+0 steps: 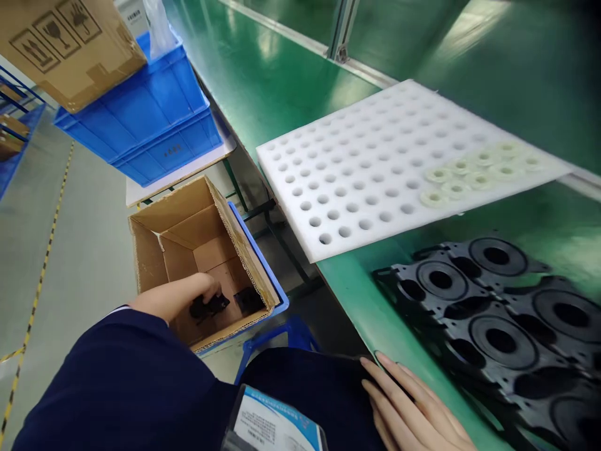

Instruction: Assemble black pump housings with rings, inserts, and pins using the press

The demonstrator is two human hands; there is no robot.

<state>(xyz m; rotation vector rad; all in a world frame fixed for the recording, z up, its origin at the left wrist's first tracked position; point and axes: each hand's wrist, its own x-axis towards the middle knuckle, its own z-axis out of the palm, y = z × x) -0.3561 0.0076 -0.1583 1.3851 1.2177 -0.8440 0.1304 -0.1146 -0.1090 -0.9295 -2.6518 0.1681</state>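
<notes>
Down inside a cardboard box [162,241], my left hand [206,286] has its fingers closed on a black part [210,307], whose exact kind I cannot make out. Another black part [248,300] lies in the box, near the wall closest to the table. My right hand [413,407] rests by the table's front edge and my lap, fingers stretched out, holding nothing. Right of it on the green table lie several black plates with round openings [469,313], blurred at the far right.
A white foam board [328,181] with rows of holes lies on the green table [263,69]; several pale ring-shaped pieces [455,188] sit at its right end. Stacked blue crates [164,138] carry a carton [70,50] at left. A blue stool [282,335] stands under me.
</notes>
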